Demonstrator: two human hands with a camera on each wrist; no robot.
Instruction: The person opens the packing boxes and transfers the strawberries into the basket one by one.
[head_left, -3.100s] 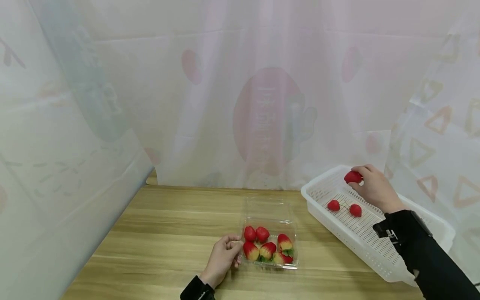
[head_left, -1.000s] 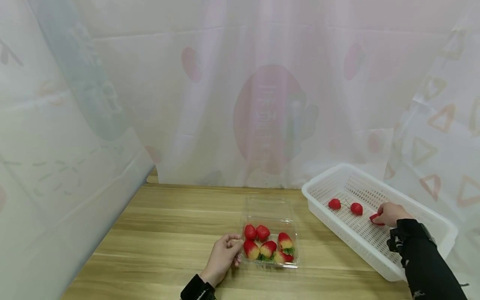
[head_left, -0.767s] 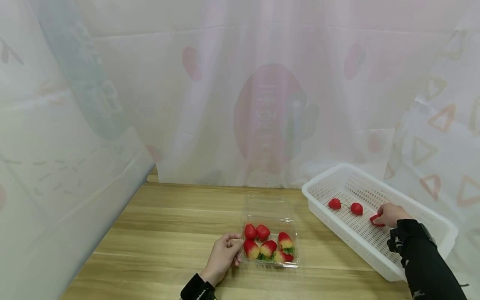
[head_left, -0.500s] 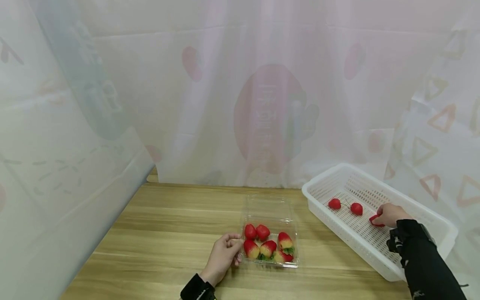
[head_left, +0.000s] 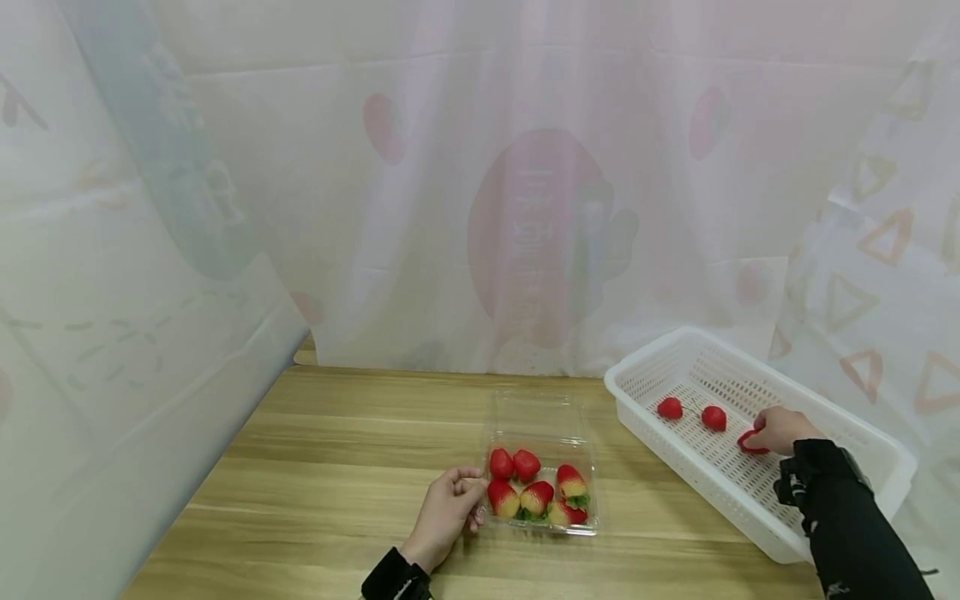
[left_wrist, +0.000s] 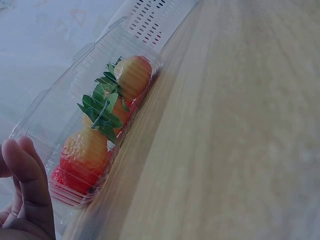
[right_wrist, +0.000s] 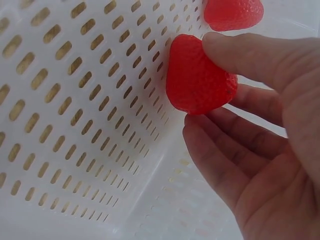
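Observation:
My left hand (head_left: 447, 510) pinches the left rim of a clear plastic clamshell box (head_left: 534, 414), whose lid lies open toward the back. Several strawberries sit in the box, some all red like the strawberry (head_left: 527, 465) in its back row, others red and yellow with green leaves, like the strawberry (left_wrist: 85, 155) seen through the wall in the left wrist view. On the right, my right hand (head_left: 789, 431) reaches into a white perforated basket (head_left: 645, 421). Its thumb and fingers grip a red strawberry (right_wrist: 197, 75) close over the basket floor.
Two more red strawberries, a nearer strawberry (head_left: 713, 418) and a farther strawberry (head_left: 670, 408), lie on the basket floor. Box and basket stand on a wood-grain table (head_left: 322, 467). A pale printed curtain (head_left: 420, 250) hangs behind and along both sides.
Since about three seconds ago my right hand has brought the strawberry down and nearer, from above the basket's far part to its floor. Over the last second it stays there. My left hand keeps its place.

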